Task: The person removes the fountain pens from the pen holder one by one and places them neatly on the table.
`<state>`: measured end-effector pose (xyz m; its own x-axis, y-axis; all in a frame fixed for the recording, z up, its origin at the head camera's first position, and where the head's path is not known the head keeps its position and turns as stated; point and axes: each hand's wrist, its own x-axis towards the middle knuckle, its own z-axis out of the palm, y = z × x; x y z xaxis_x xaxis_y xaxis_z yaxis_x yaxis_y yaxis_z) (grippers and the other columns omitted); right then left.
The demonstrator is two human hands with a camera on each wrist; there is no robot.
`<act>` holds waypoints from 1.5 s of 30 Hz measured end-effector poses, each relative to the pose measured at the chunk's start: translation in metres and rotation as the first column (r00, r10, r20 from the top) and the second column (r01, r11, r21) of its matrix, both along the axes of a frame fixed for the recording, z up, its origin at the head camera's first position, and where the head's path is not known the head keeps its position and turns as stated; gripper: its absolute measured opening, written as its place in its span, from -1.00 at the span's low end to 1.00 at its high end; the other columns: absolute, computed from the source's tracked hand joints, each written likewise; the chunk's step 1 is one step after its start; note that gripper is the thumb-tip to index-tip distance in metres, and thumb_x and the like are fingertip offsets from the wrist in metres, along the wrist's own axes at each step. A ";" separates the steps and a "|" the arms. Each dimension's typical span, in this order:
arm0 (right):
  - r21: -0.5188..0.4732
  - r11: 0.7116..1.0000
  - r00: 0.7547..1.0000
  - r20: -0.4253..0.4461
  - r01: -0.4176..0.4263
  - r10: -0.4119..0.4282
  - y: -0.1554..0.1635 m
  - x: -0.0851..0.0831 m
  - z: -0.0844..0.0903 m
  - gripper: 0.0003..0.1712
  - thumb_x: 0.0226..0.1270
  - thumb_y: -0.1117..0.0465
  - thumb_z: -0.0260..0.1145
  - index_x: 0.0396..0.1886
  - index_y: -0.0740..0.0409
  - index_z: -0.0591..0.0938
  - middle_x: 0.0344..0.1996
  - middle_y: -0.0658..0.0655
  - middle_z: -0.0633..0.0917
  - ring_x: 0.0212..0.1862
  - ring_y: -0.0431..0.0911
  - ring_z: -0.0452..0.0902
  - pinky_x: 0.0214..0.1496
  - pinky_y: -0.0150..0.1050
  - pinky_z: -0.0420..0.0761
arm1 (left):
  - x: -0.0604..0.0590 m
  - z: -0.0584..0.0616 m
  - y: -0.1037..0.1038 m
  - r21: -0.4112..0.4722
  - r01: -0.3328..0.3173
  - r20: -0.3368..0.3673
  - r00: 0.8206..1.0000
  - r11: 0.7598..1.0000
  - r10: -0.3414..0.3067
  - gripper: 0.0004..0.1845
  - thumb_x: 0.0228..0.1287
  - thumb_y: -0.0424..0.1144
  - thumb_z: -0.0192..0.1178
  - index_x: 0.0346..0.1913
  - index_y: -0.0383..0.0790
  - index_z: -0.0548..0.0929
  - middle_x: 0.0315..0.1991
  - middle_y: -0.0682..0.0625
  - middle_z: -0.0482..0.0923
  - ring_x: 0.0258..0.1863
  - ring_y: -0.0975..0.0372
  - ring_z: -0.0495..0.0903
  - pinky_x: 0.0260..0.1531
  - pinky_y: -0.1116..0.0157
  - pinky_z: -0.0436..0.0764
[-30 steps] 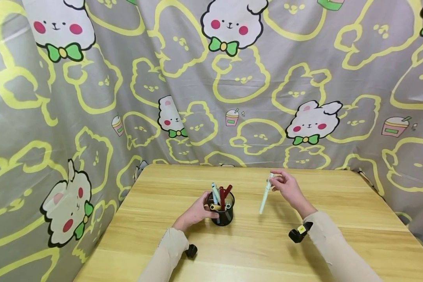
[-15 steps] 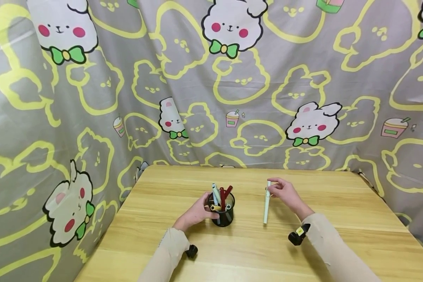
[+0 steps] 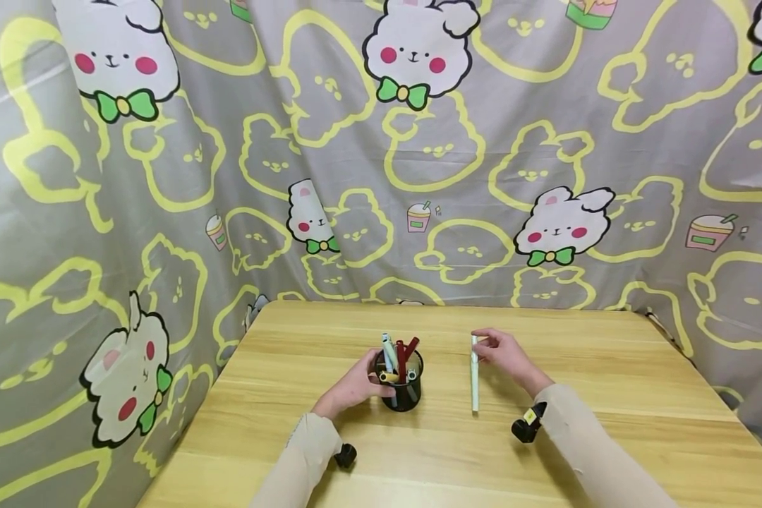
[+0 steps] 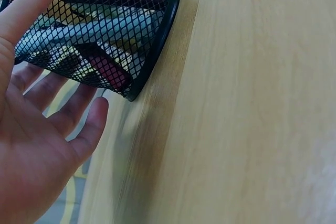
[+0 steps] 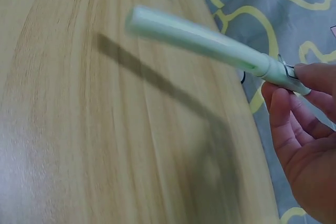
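Observation:
My left hand [image 3: 354, 386] holds a black mesh pen holder [image 3: 408, 400] standing on the table. In the left wrist view, the thumb lies on one side of the mesh and the fingers [image 4: 63, 106] are on the other. Several pens stick out of the holder, among them dark red pens [image 3: 401, 361], a pale blue one and a yellowish one. To the right, my right hand [image 3: 506, 355] pinches a pale green pen [image 5: 194, 40] by its clip end. That pen hangs nearly upright in the head view, its far end lifted off the wood, with its shadow below.
The wooden table [image 3: 273, 346] spreads around both hands. Behind and to the left hangs a grey curtain [image 3: 457, 162] with cartoon animals. Small black wrist cameras [image 3: 528, 423] sit on both sleeves.
My right hand has come left and nearer to me with the pale green pen, which has swung from slanted to nearly upright. The left hand and pen holder have stayed in place.

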<state>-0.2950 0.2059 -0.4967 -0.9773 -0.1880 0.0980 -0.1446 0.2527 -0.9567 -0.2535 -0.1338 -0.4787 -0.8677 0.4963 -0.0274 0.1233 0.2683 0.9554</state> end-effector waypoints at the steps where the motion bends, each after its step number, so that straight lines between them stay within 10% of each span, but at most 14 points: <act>1: 0.000 1.000 1.000 0.008 0.000 0.000 0.000 -0.001 -0.002 -0.51 0.27 0.41 0.24 0.16 0.53 0.40 -0.33 0.25 0.64 -0.39 -0.16 0.56 -0.24 -0.09 0.63 | 0.000 0.000 0.000 -0.001 0.000 0.001 1.000 1.000 0.000 -0.14 0.00 -0.37 0.43 0.36 -0.22 0.19 0.19 -0.16 0.37 0.14 -0.01 0.38 0.10 0.08 0.41; 38: 0.184 0.977 0.989 0.115 -0.108 0.088 -0.013 -0.013 -0.021 -0.55 0.24 0.37 0.29 0.07 0.54 0.44 -0.41 0.16 0.63 -0.46 -0.08 0.56 -0.44 -0.25 0.58 | 0.002 0.004 -0.001 0.022 0.014 0.000 1.000 1.000 -0.014 -0.14 0.00 -0.42 0.41 0.36 -0.28 0.18 0.17 -0.17 0.39 0.01 0.04 0.49 -0.01 0.17 0.50; 45: 0.236 0.964 0.991 0.086 -0.125 0.107 -0.016 -0.010 -0.020 -0.72 0.23 0.38 0.28 -0.10 0.47 0.53 -0.43 0.15 0.60 -0.46 -0.09 0.52 -0.46 -0.23 0.55 | -0.012 -0.021 -0.003 0.009 -0.003 0.009 1.000 1.000 0.003 -0.09 -0.02 -0.37 0.44 0.39 -0.22 0.16 0.19 -0.17 0.37 0.01 0.03 0.49 0.03 0.12 0.48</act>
